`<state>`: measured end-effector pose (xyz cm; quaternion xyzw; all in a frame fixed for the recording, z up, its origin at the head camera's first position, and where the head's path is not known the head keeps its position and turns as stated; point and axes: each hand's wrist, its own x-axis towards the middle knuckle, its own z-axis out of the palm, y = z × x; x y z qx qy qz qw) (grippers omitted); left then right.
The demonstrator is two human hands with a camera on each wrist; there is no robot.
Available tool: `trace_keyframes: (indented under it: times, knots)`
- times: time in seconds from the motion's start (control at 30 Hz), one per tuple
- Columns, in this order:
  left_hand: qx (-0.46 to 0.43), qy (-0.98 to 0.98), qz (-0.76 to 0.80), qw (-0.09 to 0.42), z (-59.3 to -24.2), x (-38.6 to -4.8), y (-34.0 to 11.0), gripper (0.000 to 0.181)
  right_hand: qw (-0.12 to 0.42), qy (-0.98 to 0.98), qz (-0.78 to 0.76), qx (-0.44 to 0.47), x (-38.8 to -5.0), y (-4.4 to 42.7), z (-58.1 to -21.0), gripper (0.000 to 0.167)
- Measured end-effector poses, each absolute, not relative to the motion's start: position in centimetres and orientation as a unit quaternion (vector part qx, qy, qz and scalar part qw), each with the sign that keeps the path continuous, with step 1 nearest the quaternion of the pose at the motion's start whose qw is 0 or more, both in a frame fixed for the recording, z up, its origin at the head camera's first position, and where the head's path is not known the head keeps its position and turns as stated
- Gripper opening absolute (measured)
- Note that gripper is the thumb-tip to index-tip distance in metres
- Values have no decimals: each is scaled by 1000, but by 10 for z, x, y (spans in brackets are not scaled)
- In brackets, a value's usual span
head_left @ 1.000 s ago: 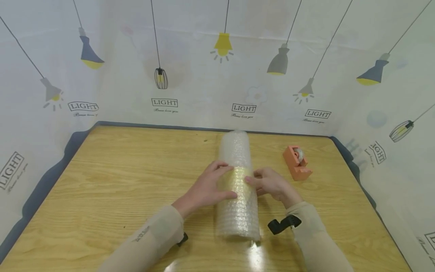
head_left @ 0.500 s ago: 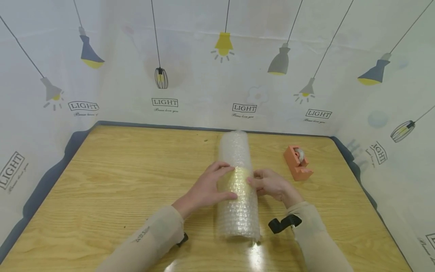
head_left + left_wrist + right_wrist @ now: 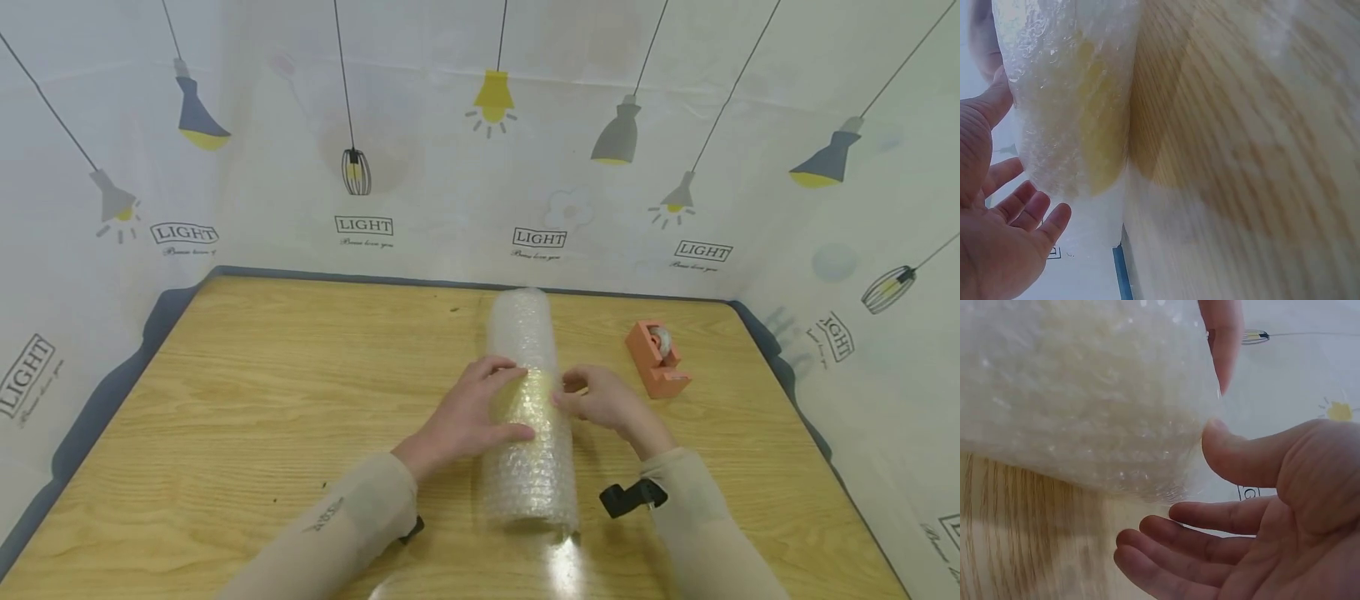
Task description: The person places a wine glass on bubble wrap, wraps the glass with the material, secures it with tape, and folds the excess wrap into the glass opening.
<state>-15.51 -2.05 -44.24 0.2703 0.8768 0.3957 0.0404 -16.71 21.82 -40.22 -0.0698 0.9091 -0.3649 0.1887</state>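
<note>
A bubble wrap roll [image 3: 531, 479] lies lengthwise on the wooden table, with something yellow [image 3: 1102, 125] showing through its middle. My left hand [image 3: 468, 415] rests on the roll's left and upper side, thumb and fingers spread. In the left wrist view those fingers [image 3: 1054, 222] are extended against the wrap. On the other side, my right hand [image 3: 609, 402] touches the wrap with its thumb [image 3: 1235, 453]. Its other fingers [image 3: 1179, 547] extend loosely below, near the roll's underside. What the yellow thing is, I cannot tell.
An orange tape dispenser [image 3: 656, 360] with a roll of clear tape stands right of the roll, beyond my right hand. The wooden table [image 3: 300, 358] meets a white wall cloth [image 3: 427, 183] printed with lamps at its back edge.
The bubble wrap roll has shifted slightly to the right, and my left hand has gone with it. My right hand has also moved a little right, its fingers drawn back from the roll's side.
</note>
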Motion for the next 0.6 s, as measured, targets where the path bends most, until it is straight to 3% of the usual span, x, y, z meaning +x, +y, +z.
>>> trace_keyframes:
  times: [0.27,0.6]
  knots:
    - [269,885,378,31,-444,-156,-12,87,130,952,-261,-95,-161,215,-392,43]
    - [276,891,359,23,-444,-156,-4,88,132,957,-242,-96,-154,206,-378,48]
